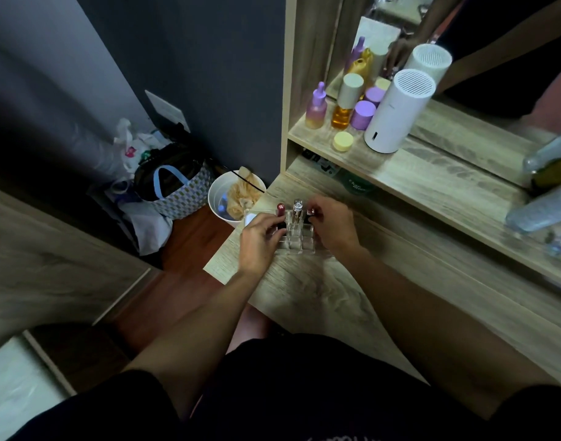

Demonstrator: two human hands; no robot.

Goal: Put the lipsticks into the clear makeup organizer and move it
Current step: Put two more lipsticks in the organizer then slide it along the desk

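Head view: the clear organizer is gripped at its sides by the left hand and right hand, fingers curled tight, probably so the lipsticks are kept standing.

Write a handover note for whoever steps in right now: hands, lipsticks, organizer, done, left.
Left hand: at the left side of the clear organizer, fingers on a dark lipstick there.
Right hand: at the right side, fingers on a lipstick in the back row.
Organizer: on the desk, near its left end.
Done: red-capped lipstick and clear-capped lipstick stand upright in the back row.
Left: seat the two lipsticks in hand, then move the organizer. No loose lipsticks visible on the desk.
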